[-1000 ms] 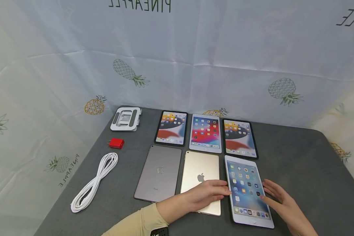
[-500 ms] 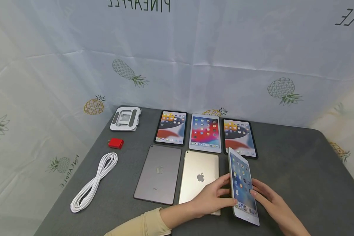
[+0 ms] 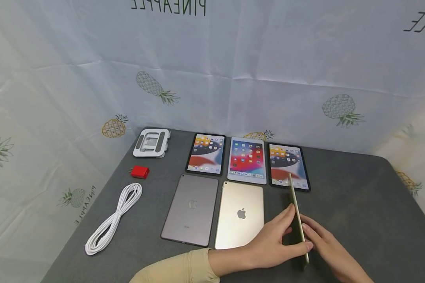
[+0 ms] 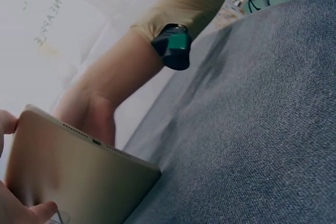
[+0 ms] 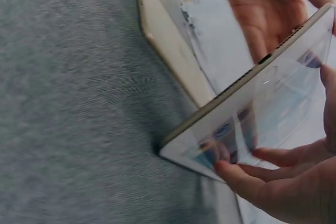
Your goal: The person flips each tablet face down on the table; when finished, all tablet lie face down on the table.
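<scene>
A white-fronted tablet with a gold back (image 3: 297, 220) stands on its long edge, seen almost edge-on in the head view. My left hand (image 3: 270, 245) grips it, thumb at the near edge and fingertips on the gold back, which shows in the left wrist view. On the other side, fingertips of my right hand (image 5: 278, 182) touch the screen, as the right wrist view shows. Left of the hands, a gold tablet (image 3: 241, 208) lies face down, its lower corner near my left wrist. Beside it is a grey tablet (image 3: 191, 208), also back up.
Behind are a black-framed tablet (image 3: 205, 153), a white-framed tablet (image 3: 247, 159) and another black-framed tablet (image 3: 287, 161), all screen up. To the left lie a white folding stand (image 3: 151, 142), a red charger plug (image 3: 140, 171) and a coiled white cable (image 3: 113, 218) on the dark tabletop (image 3: 357, 204).
The white-fronted tablet lay flat, screen up, a second ago. Its left side has been lifted until it stands on edge, screen toward my right hand. My left hand has moved right with it.
</scene>
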Tool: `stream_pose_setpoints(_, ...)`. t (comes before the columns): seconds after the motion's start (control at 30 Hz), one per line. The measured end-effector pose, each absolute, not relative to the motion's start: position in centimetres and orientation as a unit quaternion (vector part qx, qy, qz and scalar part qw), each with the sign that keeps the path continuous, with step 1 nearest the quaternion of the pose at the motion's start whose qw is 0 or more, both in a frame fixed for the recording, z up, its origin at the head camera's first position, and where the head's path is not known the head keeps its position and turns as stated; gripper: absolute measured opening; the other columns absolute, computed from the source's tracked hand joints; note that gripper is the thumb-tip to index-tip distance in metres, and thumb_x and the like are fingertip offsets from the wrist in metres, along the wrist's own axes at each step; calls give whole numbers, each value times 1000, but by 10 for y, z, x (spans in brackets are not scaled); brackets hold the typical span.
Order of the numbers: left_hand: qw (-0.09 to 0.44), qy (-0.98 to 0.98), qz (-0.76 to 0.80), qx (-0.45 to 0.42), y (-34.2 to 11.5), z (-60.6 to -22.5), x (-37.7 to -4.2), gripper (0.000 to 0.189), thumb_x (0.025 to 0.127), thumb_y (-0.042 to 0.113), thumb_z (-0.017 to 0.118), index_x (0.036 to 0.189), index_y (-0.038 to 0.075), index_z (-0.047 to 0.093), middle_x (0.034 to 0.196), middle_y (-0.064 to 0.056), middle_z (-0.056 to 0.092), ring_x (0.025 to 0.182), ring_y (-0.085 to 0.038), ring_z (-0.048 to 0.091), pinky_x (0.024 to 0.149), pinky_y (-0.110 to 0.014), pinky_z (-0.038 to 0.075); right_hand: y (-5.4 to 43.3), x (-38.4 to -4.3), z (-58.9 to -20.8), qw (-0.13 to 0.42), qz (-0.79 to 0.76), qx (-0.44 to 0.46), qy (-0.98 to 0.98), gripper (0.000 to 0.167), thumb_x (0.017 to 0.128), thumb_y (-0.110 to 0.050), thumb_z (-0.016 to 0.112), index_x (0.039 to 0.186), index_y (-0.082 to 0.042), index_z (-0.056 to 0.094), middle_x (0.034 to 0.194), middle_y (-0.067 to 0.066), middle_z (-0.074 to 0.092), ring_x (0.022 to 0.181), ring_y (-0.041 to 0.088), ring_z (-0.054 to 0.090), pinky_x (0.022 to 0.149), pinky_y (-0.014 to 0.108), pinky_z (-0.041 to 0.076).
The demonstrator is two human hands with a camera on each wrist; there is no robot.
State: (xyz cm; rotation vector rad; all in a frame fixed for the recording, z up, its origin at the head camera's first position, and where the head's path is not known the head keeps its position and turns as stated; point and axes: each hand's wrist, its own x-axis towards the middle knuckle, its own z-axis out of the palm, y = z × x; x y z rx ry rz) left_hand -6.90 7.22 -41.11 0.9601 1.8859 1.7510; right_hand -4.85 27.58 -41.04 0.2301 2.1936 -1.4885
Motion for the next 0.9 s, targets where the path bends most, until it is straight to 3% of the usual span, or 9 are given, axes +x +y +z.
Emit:
stream_pose_setpoints(0.17,186,697,588,366,74,-412,-70,79,96,34,59,157,20,10,161,6,5,144,-8,16,106,-22,35,278,-50,-395,209,-542,70,811,64,106,-40,38,154,-3,18,154,27,23,133,46,36,93,51,49)
stream_pose_setpoints(0.3,194,711,541,405,72,-413,-71,79,98,33,58,156,26,5,161,9,2,145,-8,12,111,-30,30,279,-51,-386,207,-515,67,829,70,104,-38,46,154,-2,14,154,29,22,136,49,30,97,58,43)
stream_pose_setpoints(0.37,203,714,518,426,71,-415,-71,77,99,31,57,156,27,6,161,11,3,144,-7,12,110,-28,31,281,-50,-385,207,-505,68,835,71,103,-38,47,155,-2,13,154,30,22,136,49,31,96,60,43)
stream_pose_setpoints(0.47,238,691,526,436,72,-418,-70,68,101,26,54,156,23,16,160,12,12,141,-2,20,103,-18,37,289,-48,-384,198,-501,79,839,70,103,-39,46,154,-1,15,152,30,26,131,47,40,93,53,47)
stream_pose_setpoints(0.57,282,673,562,391,74,-425,-68,55,101,23,54,152,18,34,154,10,32,133,1,37,91,-10,42,298,-46,-384,189,-500,103,839,70,103,-42,46,154,-2,18,151,28,31,127,39,46,90,47,50)
stream_pose_setpoints(0.67,315,674,590,312,77,-432,-69,48,100,26,55,146,16,46,144,11,46,124,1,48,89,-12,45,305,-45,-387,178,-497,121,841,72,101,-44,49,153,-3,21,151,26,33,120,22,53,88,44,51)
stream_pose_setpoints(0.8,366,669,600,241,81,-441,-74,53,98,28,57,147,14,41,146,10,43,125,-2,47,94,-18,43,312,-42,-391,154,-500,130,842,69,100,-42,52,152,-3,27,140,15,50,102,-1,57,81,34,53)
stream_pose_setpoints(0.9,406,644,610,222,83,-445,-77,63,96,23,60,151,13,32,150,9,35,128,-2,43,97,-18,41,316,-39,-393,127,-509,133,841,65,100,-39,54,149,-3,33,122,-6,60,95,-3,59,76,30,54)
